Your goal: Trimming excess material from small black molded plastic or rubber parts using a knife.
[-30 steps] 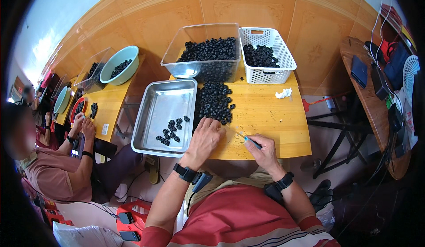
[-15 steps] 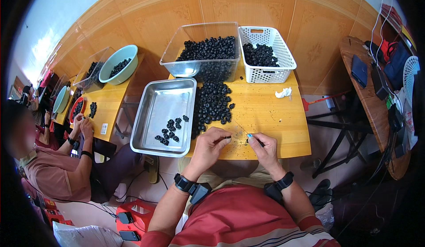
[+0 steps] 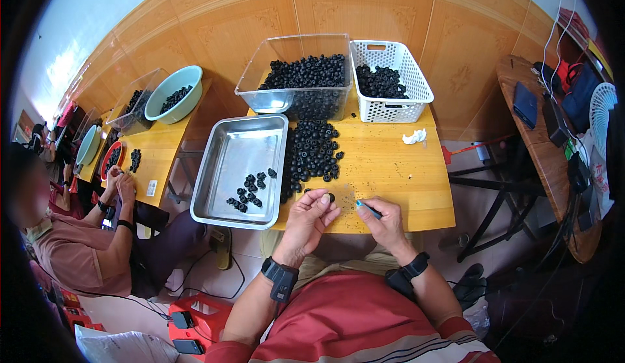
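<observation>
My left hand (image 3: 307, 226) is closed at the fingertips on a small black round part (image 3: 331, 198), its palm turned partly upward above the table's near edge. Just right of it, my right hand (image 3: 389, 226) grips a slim dark pen-like tool (image 3: 371, 210) with a blue end pointing toward the left hand. The tool's tip is apart from the part and too small to make out. Beyond the left hand lies a pile of black round parts (image 3: 311, 151). A shallow metal tray (image 3: 237, 142) left of the pile holds several black parts (image 3: 250, 190) near its front.
At the back of the yellow table (image 3: 384, 151) stand a clear plastic bin (image 3: 250, 80) and a white perforated basket (image 3: 397, 111), both holding black parts. Crumpled white tissue (image 3: 414, 136) and dark crumbs lie on the table. A co-worker (image 3: 91, 252) sits at left; a brown side table (image 3: 527, 142) stands right.
My left hand has rolled so that its palm faces up more, bringing the black part into clearer view. The right hand has shifted slightly left, with the tool now showing more plainly.
</observation>
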### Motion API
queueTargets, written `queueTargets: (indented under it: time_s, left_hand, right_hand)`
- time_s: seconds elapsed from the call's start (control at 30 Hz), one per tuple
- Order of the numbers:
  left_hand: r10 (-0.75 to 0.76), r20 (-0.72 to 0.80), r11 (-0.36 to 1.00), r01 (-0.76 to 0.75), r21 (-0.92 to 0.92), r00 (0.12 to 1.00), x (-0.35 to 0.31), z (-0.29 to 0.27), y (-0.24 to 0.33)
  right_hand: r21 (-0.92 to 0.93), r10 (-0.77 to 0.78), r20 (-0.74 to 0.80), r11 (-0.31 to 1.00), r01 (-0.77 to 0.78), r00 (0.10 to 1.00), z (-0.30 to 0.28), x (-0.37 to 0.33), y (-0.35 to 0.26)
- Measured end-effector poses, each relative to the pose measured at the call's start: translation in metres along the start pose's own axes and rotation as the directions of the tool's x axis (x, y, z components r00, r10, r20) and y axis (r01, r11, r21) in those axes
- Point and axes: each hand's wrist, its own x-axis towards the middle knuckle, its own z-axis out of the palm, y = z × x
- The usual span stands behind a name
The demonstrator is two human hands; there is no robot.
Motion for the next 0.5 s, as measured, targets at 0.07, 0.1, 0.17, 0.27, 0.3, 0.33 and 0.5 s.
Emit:
queueTargets:
  time_s: [0.07, 0.1, 0.17, 0.27, 0.3, 0.33, 0.5]
  left_hand:
    - [-0.036, 0.024, 0.995, 0.038, -0.095, 0.999, -0.0003, -0.0015, -0.0011]
    - [-0.036, 0.025, 0.995, 0.038, -0.096, 0.999, -0.0009, -0.0013, -0.0014]
    - [-0.056, 0.030, 0.987, 0.060, -0.152, 0.998, -0.0026, -0.0004, -0.0019]
    - [-0.047, 0.081, 0.978, 0.063, -0.200, 0.996, -0.0041, 0.0006, -0.0038]
    - [-0.047, 0.081, 0.978, 0.063, -0.201, 0.996, -0.0044, 0.0004, -0.0048]
    - [-0.048, 0.088, 0.974, 0.067, -0.218, 0.995, -0.0050, -0.0004, -0.0057]
    - [-0.043, 0.119, 0.964, 0.073, -0.257, 0.992, -0.0051, -0.0055, -0.0092]
  right_hand:
    - [-0.022, -0.012, 0.011, 1.000, 0.012, 1.000, -0.0001, -0.0003, -0.0015]
    - [-0.043, -0.022, 0.022, 0.999, 0.023, 1.000, -0.0001, -0.0004, -0.0024]
    - [-0.062, -0.028, 0.029, 0.998, 0.029, 0.999, 0.0010, -0.0005, -0.0071]
    - [-0.100, -0.053, 0.041, 0.993, 0.057, 0.998, 0.0015, 0.0000, -0.0084]
    - [-0.118, -0.074, 0.046, 0.990, 0.079, 0.996, 0.0015, 0.0001, -0.0084]
    - [-0.119, -0.075, 0.046, 0.990, 0.080, 0.996, 0.0018, -0.0001, -0.0090]
    - [-0.131, -0.121, 0.045, 0.983, 0.126, 0.992, 0.0029, -0.0008, -0.0097]
